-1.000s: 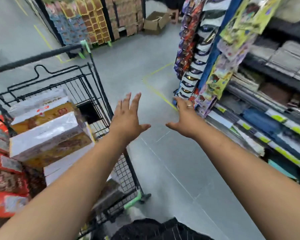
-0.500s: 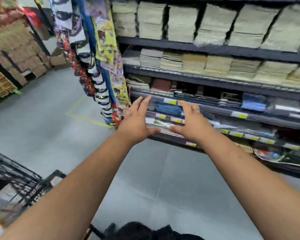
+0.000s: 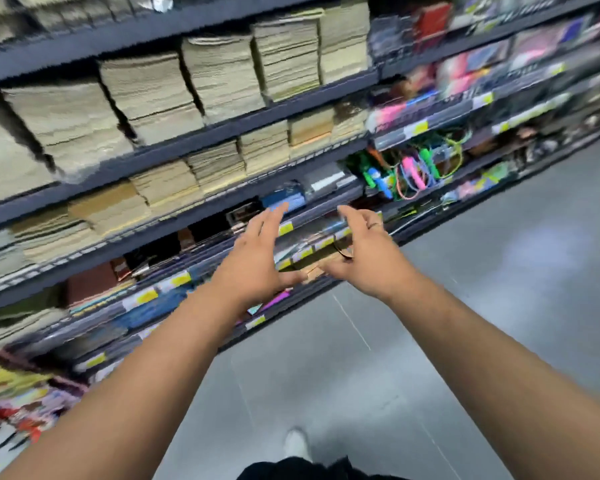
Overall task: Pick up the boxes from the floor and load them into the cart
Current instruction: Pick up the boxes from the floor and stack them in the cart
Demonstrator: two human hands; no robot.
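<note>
Fingers (image 3: pixel 274 216) of the left hand (image 3: pixel 257 268) are straight and spread, holding nothing; those of the right hand (image 3: pixel 368 258) are lightly bent and apart, also holding nothing, with a thin ring (image 3: pixel 375 224) on one of them. Both bare forearms reach forward from the near edge, and the two hands hang side by side in the air, close together but not touching, palms turned toward each other. Neither the cardboard boxes nor the cart falls inside this view.

Beyond the hands stands tall dark metal shelving (image 3: pixel 174 148), running from near left to far right. Its upper levels carry stacks of beige paper pads (image 3: pixel 222 74). The lower levels hold flat dark and blue packets, too blurred to identify, with small yellow price labels (image 3: pixel 181 279) along the shelf edges. Farther right on the shelving lies a tangle of bright green, pink and blue looped cords (image 3: pixel 413 168). Colourful printed packs (image 3: pixel 14 393) show at the near left.

Smooth grey floor (image 3: pixel 499 306) fills the right and near part of the scene. On it, between the forearms, is a white shoe (image 3: pixel 297 441) just beyond a dark piece of clothing (image 3: pixel 309 469).
</note>
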